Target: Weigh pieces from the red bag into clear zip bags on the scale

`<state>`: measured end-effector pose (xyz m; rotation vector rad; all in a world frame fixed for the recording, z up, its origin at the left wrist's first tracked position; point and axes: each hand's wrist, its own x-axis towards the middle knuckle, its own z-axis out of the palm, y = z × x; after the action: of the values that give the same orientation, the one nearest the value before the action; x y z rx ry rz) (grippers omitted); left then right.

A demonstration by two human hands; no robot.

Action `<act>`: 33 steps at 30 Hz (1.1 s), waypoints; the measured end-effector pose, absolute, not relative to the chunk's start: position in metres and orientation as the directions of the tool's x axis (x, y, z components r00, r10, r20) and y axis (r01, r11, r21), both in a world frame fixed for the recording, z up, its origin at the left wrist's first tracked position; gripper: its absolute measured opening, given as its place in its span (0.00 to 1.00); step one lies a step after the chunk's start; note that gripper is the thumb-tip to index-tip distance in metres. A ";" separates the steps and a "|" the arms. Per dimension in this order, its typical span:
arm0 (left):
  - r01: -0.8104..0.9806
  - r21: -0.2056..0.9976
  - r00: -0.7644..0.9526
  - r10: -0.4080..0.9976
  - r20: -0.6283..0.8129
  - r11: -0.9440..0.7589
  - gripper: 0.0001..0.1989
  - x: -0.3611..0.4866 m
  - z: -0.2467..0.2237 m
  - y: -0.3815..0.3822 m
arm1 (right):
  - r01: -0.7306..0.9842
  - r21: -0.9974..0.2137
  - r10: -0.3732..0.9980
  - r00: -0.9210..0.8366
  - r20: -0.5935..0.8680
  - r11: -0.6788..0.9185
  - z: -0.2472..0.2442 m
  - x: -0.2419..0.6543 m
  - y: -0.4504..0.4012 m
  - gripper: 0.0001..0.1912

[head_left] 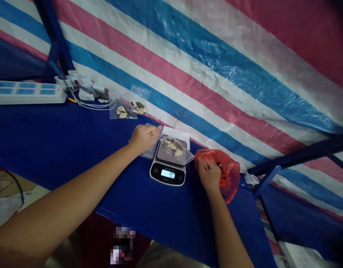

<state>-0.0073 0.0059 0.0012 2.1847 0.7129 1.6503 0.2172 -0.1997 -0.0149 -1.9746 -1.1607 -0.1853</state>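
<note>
A digital scale point(169, 175) stands on the blue table, its lit display appearing to read 9.5. On its weighing plate lies a small clear plastic bag point(175, 147) holding several pale, dark-edged dried pieces. My left hand point(145, 138) is closed in a fist just left of the plate, above some flat clear bags point(149, 152). To the right of the scale my right hand point(209, 174) is also closed, at the near left side of an open red plastic bag point(229, 175). Dark pieces show inside the red bag. Nothing visible sticks out of either fist.
Two filled clear bags point(123, 111) lie at the back against the striped tarp point(188, 78). A white power strip point(28, 93), chargers and a white cable point(95, 107) occupy the back left. White paper point(177, 133) sits behind the scale. Blue metal posts point(267, 178) frame the table.
</note>
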 end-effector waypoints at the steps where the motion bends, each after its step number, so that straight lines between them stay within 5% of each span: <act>1: 0.207 0.517 0.225 0.555 0.801 -0.831 0.27 -0.008 0.002 0.004 | 0.803 -0.546 0.668 0.545 0.507 -0.241 -0.015 0.218 -0.200 0.26; 7: 0.188 0.446 0.326 0.484 0.812 -0.875 0.23 -0.010 0.007 -0.003 | 0.839 -0.489 0.667 0.508 0.545 -0.240 -0.015 0.220 -0.199 0.26; 11: 0.191 0.332 0.418 0.382 0.824 -0.924 0.07 -0.013 0.010 -0.008 | 0.851 -0.472 0.662 0.493 0.565 -0.230 -0.015 0.220 -0.199 0.26; 19: 0.075 0.069 0.515 0.098 0.852 -0.995 0.21 -0.012 0.018 -0.034 | 0.866 -0.450 0.645 0.473 0.600 -0.217 -0.014 0.219 -0.199 0.25; 23: -0.042 -0.195 0.721 -0.165 0.673 -0.980 0.22 0.006 0.026 -0.065 | 0.872 -0.448 0.652 0.458 0.604 -0.198 -0.013 0.219 -0.198 0.25; 27: 0.091 -0.305 0.842 -0.090 0.532 -0.948 0.10 0.032 0.039 -0.081 | 0.869 -0.467 0.657 0.451 0.605 -0.166 -0.012 0.220 -0.199 0.25; 33: 0.180 -0.134 0.914 0.115 0.388 -0.974 0.08 0.041 0.097 -0.057 | 0.861 -0.482 0.638 0.466 0.613 -0.166 -0.009 0.220 -0.200 0.25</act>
<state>0.0407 -0.0565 0.0974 3.2374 0.2513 0.6396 0.2205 -0.2004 -0.0093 -1.8921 -1.2550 -0.3414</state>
